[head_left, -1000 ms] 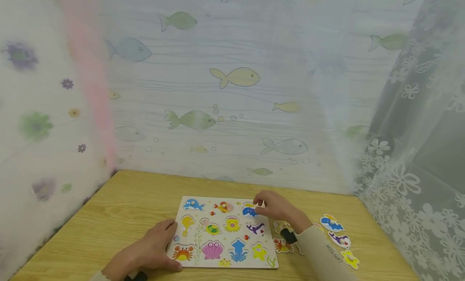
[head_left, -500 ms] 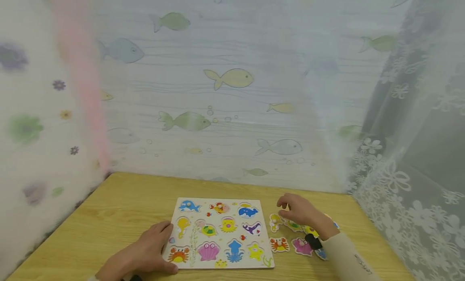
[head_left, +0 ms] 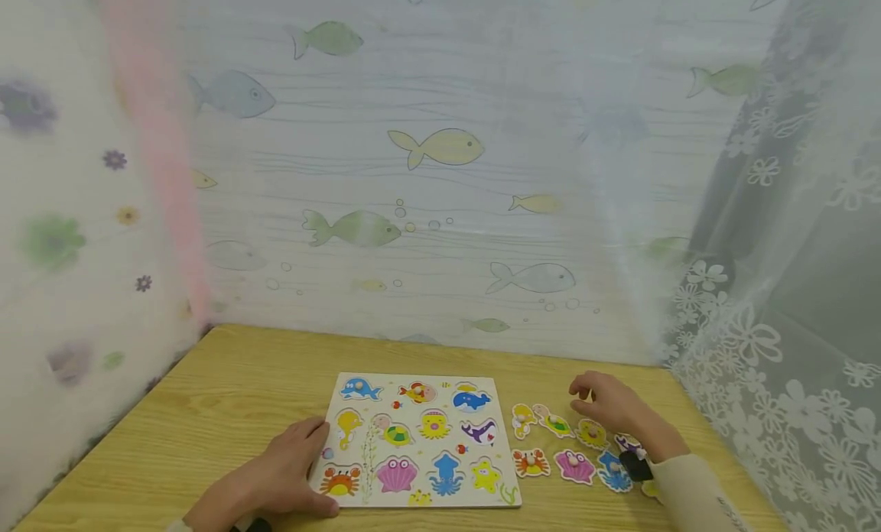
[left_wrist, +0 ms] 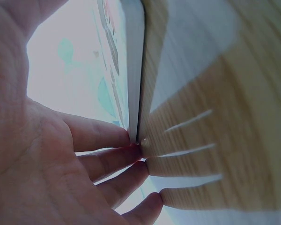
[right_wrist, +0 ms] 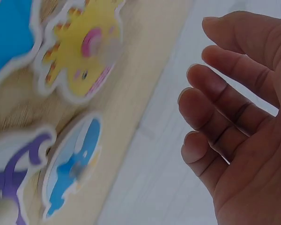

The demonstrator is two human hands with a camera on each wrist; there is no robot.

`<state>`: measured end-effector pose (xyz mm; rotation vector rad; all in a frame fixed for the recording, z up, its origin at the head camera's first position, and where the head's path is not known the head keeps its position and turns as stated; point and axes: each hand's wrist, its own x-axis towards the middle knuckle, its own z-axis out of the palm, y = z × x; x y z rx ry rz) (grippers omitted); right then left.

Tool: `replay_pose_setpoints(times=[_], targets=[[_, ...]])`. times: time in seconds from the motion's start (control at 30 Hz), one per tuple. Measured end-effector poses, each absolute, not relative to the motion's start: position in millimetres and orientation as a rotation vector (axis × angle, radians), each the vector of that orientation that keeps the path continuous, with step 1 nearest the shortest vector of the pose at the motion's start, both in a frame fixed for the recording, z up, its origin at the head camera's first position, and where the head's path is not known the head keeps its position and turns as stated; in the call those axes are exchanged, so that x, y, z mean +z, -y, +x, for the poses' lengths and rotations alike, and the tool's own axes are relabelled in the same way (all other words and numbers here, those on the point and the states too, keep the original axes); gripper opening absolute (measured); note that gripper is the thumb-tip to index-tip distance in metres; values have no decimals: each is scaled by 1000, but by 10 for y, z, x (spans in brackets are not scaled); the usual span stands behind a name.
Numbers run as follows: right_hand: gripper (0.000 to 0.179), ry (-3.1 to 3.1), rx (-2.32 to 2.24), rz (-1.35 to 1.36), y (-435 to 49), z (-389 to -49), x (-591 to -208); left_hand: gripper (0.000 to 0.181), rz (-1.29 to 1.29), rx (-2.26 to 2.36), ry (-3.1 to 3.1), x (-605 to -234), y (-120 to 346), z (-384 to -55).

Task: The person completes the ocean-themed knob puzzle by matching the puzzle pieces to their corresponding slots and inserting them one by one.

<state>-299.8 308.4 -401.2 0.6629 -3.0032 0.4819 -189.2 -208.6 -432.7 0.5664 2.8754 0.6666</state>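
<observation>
A white puzzle board (head_left: 475, 500) with sea-animal pictures lies mid-table. A blue dolphin piece (head_left: 372, 392) and a red-yellow fish piece (head_left: 410, 395), both with knobs, sit in its top row. My left hand (head_left: 289, 471) rests at the board's left edge; its fingertips (left_wrist: 126, 136) touch that edge in the left wrist view. My right hand (head_left: 609, 402), loosely bent and holding nothing, hovers above the loose pieces. Nearest it are the octopus piece (right_wrist: 91, 51), the whale piece (right_wrist: 72, 166) and the purple orca piece (right_wrist: 16, 161).
Loose knobbed pieces lie right of the board: seahorse (head_left: 523, 420), turtle (head_left: 554, 422), crab (head_left: 531, 463), shell (head_left: 574, 466) and squid (head_left: 615, 472). The right forearm partly hides others. Fish-printed cloth (head_left: 440, 287) hangs behind the wooden table (head_left: 261, 379).
My right hand has moved from the board's upper right corner, rightward over the loose pieces, uncovering the board's whale picture. My left hand stays at the board's left edge.
</observation>
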Motion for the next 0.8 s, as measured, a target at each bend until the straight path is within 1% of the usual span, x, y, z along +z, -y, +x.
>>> replay_pose_setpoints(times=[0.2,0.4,0.57,0.8], targets=[[17,2989,522,635,-3333,-3021,-4030,120,572,664,-2874,-4320,2086,-1893],[17,3022,528,542,-3519,-3056,-4076,120,565,669,-2874,-4320,2082,-1893],[16,3030,532,513,-3617,-3039,-4116,120,565,684,-2874,-4325,2082,-1893],[21,3074,636,487,-3706,-2979,-4163,119,581,684,-2878,-4338,2088,-1904]])
